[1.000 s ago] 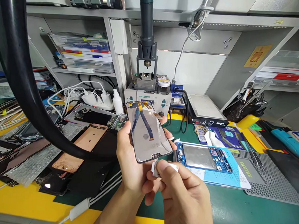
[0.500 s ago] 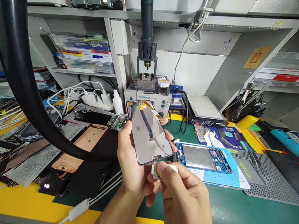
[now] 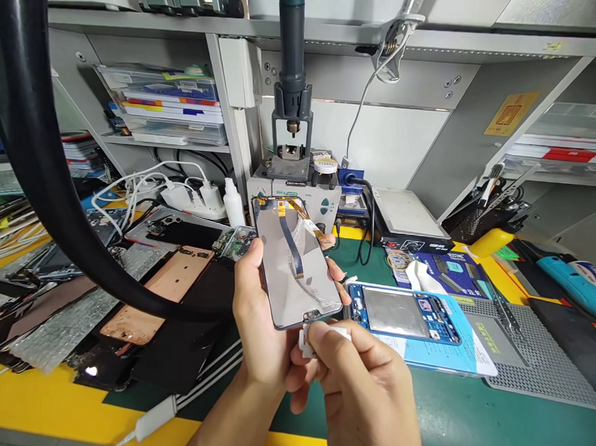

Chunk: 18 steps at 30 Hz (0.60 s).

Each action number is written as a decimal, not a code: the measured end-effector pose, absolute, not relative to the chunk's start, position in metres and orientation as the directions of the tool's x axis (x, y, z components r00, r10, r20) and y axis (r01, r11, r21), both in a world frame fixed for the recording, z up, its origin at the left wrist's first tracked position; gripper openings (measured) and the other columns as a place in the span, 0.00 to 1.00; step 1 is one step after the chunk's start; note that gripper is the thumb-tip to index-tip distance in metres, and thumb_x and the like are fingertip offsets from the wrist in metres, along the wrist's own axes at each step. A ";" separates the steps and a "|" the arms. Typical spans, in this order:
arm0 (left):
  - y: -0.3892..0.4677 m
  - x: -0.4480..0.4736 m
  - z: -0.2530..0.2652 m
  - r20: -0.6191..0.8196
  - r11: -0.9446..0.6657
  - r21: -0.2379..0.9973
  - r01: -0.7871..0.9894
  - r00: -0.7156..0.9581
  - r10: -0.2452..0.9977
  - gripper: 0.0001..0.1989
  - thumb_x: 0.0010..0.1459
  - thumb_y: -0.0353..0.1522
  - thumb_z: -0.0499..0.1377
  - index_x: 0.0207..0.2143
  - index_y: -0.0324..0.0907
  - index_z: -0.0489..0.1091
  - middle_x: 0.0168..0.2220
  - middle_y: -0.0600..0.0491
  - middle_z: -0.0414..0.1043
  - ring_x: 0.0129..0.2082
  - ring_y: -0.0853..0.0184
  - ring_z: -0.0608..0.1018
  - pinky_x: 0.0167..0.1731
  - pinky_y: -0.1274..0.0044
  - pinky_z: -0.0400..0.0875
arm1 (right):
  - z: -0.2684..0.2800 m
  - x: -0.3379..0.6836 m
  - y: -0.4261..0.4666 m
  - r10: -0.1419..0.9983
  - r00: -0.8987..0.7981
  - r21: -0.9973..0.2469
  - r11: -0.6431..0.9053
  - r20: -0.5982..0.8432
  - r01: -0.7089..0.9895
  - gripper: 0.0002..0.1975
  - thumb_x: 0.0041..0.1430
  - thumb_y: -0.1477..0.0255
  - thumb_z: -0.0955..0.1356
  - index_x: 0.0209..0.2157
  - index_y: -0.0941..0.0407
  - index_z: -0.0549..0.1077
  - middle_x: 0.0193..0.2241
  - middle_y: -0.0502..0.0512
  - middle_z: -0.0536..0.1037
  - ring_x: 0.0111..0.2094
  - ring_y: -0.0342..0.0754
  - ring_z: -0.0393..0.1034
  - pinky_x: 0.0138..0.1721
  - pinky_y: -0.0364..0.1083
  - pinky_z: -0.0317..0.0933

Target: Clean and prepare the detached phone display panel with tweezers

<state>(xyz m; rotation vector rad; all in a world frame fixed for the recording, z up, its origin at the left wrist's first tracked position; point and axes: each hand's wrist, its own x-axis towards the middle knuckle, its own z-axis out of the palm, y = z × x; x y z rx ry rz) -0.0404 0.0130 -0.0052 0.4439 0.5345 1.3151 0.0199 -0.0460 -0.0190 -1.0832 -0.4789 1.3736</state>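
My left hand [image 3: 258,314] is wrapped round the sides of a phone screen [image 3: 283,262], back face up and tilted towards me. Down its grey back runs a dark ribbon cable, with gold flex parts at the far end. Close to the screen's near edge, my right hand [image 3: 360,373] pinches a small white flat piece [image 3: 307,343] between thumb and fingers; most of it is hidden. Whether this piece touches the screen edge I cannot tell. To the right lies a blue phone frame [image 3: 398,313] with a silvery middle, on a light blue box.
A thick black tube [image 3: 46,156] curves across the left side. Behind the screen stands a soldering or hot-air station [image 3: 323,208]. Phone parts, including a copper-coloured panel [image 3: 159,295], lie on the left. A perforated grey mat [image 3: 545,359] and a yellow bottle [image 3: 489,243] are on the right.
The screen has tilted slightly, and the reflections on its back have shifted. My right hand and the white piece have moved a little to the left.
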 end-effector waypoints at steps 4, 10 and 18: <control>0.012 -0.039 -0.004 -0.084 0.173 0.609 -0.774 0.154 0.985 0.30 0.64 0.50 0.44 0.39 0.37 0.77 0.28 0.45 0.77 0.24 0.62 0.77 0.24 0.76 0.71 | -0.019 0.018 -0.047 0.922 0.223 -0.827 -0.153 -0.316 -0.541 0.14 0.49 0.64 0.74 0.18 0.58 0.76 0.14 0.49 0.70 0.17 0.45 0.68 0.17 0.41 0.62; 0.010 -0.040 -0.003 -0.090 0.144 0.653 -0.743 0.113 0.990 0.31 0.64 0.50 0.43 0.41 0.37 0.75 0.28 0.45 0.76 0.25 0.61 0.77 0.23 0.76 0.69 | -0.027 0.019 -0.049 0.933 0.194 -0.797 -0.137 -0.304 -0.588 0.15 0.49 0.62 0.77 0.20 0.58 0.78 0.16 0.52 0.75 0.17 0.43 0.68 0.19 0.40 0.65; 0.008 -0.038 -0.003 -0.089 0.109 0.678 -0.727 0.066 0.994 0.31 0.64 0.51 0.42 0.41 0.37 0.75 0.27 0.46 0.75 0.25 0.60 0.77 0.23 0.74 0.69 | -0.046 0.025 -0.049 0.972 0.092 -0.761 -0.110 -0.217 -0.640 0.15 0.56 0.60 0.76 0.25 0.58 0.81 0.17 0.52 0.77 0.19 0.43 0.70 0.22 0.39 0.67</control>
